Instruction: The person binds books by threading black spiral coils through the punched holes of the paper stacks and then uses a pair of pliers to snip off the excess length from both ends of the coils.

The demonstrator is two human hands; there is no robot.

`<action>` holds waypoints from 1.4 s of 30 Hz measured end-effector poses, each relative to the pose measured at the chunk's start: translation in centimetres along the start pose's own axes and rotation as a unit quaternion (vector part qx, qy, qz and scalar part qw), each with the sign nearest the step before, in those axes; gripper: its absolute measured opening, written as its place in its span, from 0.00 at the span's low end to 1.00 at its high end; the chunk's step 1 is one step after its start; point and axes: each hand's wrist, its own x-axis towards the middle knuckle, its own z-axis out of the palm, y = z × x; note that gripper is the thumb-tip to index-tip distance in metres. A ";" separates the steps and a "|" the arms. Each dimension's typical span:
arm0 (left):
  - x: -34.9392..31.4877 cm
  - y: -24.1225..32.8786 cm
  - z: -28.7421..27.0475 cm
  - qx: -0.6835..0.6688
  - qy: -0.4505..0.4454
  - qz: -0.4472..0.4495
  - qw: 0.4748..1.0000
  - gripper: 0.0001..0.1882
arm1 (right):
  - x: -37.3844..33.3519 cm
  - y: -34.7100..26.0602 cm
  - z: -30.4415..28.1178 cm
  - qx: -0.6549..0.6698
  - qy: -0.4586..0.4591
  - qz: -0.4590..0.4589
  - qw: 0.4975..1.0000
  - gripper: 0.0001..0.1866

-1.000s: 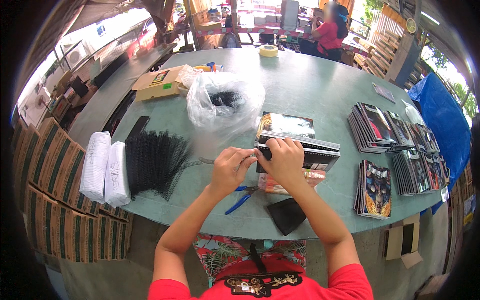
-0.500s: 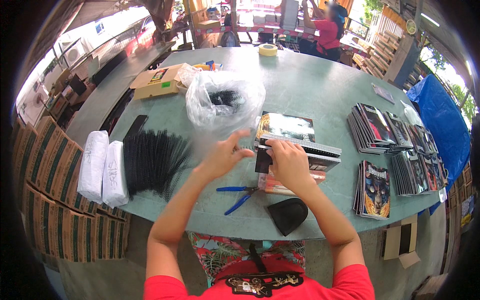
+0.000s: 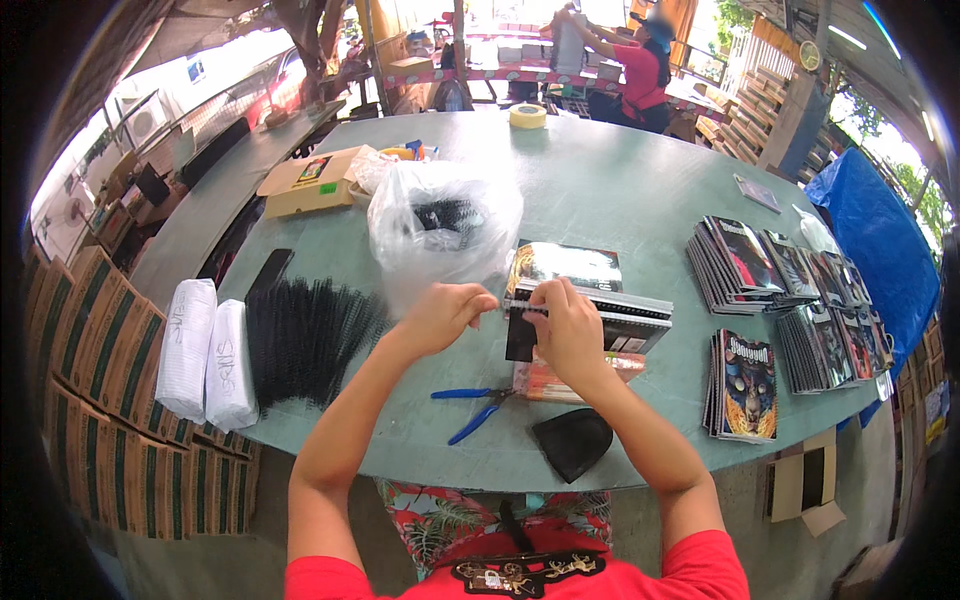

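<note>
A notebook (image 3: 640, 309) with a punched edge stands propped on the table in front of me, its hole-lined edge uppermost. My right hand (image 3: 567, 330) is closed at the left part of that edge, thumb and fingertips pinching there. Just left of the edge, my left hand (image 3: 450, 318) is closed in a pinch; whatever lies between its fingertips is too small to make out. Behind stands or lies another notebook with a glossy dark cover (image 3: 570, 268). Under the propped one is an orange-and-white stack (image 3: 535, 382). Blue-handled pliers (image 3: 478, 407) and a black dome-shaped pad (image 3: 573, 444) lie nearer me.
Black spiral coils (image 3: 310, 335) are heaped at left beside two white wrapped bundles (image 3: 230, 365). A clear plastic bag (image 3: 440, 225) holds more coils. Spiral notebooks (image 3: 742, 385) are stacked at right. Behind are an open carton (image 3: 310, 185), a tape roll (image 3: 527, 116) and another person (image 3: 640, 75).
My left hand's fingers, spread apart before, have come together in a pinch. The right fingers have curled more tightly at the notebook's edge. The whole view has shifted slightly.
</note>
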 end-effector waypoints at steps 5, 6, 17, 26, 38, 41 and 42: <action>-3.2 3.1 6.3 0.272 0.055 0.194 0.941 0.13 | -0.2 1.0 -0.5 0.028 -0.102 -0.005 0.994 0.14; -5.1 3.9 8.7 0.279 -0.075 0.131 0.949 0.13 | -0.1 0.8 -0.8 0.064 -0.088 0.009 0.994 0.12; -6.2 7.7 10.7 0.117 -0.069 -0.003 0.991 0.19 | -2.5 2.4 -4.6 -0.032 -0.050 -0.004 0.998 0.05; -5.0 5.2 5.6 0.200 0.220 0.126 0.946 0.15 | -2.2 4.0 -7.0 -0.051 -0.047 0.012 0.997 0.05; -4.5 2.9 5.7 0.261 0.124 0.138 0.947 0.16 | -2.6 3.4 -5.9 -0.001 -0.046 0.007 0.999 0.03; -3.2 5.7 3.3 0.203 0.299 0.131 0.923 0.14 | -2.7 3.7 -6.3 -0.003 -0.044 0.013 0.999 0.03; -2.5 6.6 2.5 0.193 0.377 0.124 0.897 0.14 | -2.8 3.9 -6.3 -0.006 -0.036 0.009 0.999 0.04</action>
